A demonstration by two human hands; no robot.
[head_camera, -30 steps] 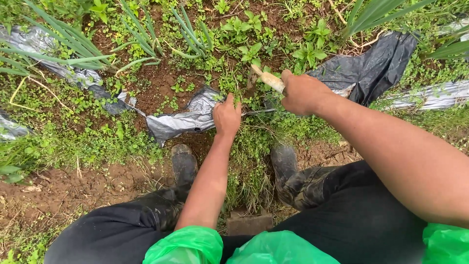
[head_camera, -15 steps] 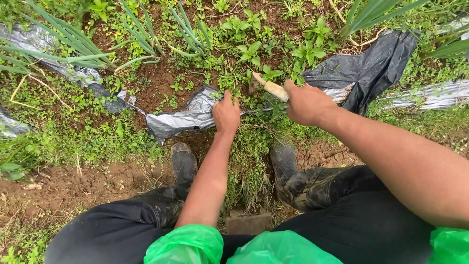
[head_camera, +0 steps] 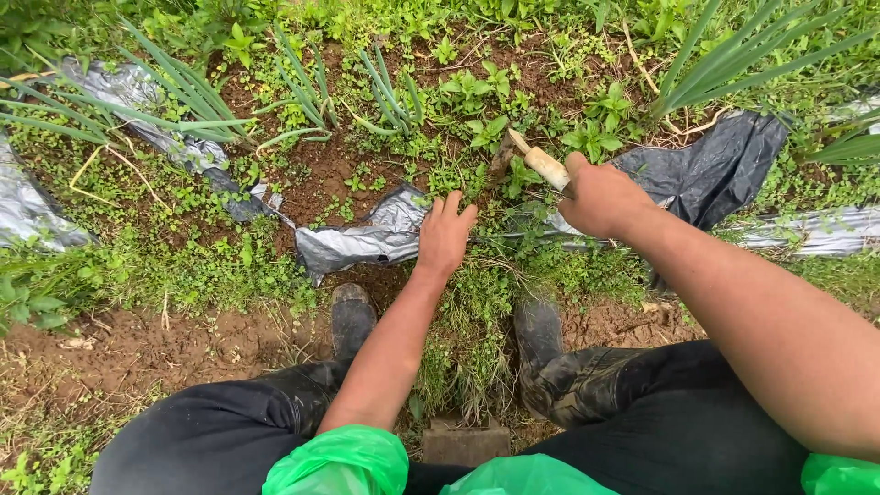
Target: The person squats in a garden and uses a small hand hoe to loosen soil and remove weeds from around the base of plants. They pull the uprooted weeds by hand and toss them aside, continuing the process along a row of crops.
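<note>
My right hand [head_camera: 602,198] grips a short tool with a pale wooden handle [head_camera: 543,165]; its head is down among the weeds and hard to make out. My left hand [head_camera: 445,237] lies flat with its fingers spread on low green weeds [head_camera: 456,179], right beside a torn edge of grey plastic mulch sheet [head_camera: 367,240]. Both hands are over the edge of a planted bed, the left one a short way left of the tool.
Green onion plants [head_camera: 390,92] grow in brown soil at the back. Dark plastic sheet [head_camera: 715,165] lies bunched at the right. My two muddy black boots [head_camera: 352,316] stand on bare earth, a grass tuft [head_camera: 472,321] between them. Green plastic covers my sleeves [head_camera: 339,463].
The view has shifted so everything sits lower and further right. My left hand has gone from bunched on the weeds to flat with spread fingers. My right hand still holds the tool.
</note>
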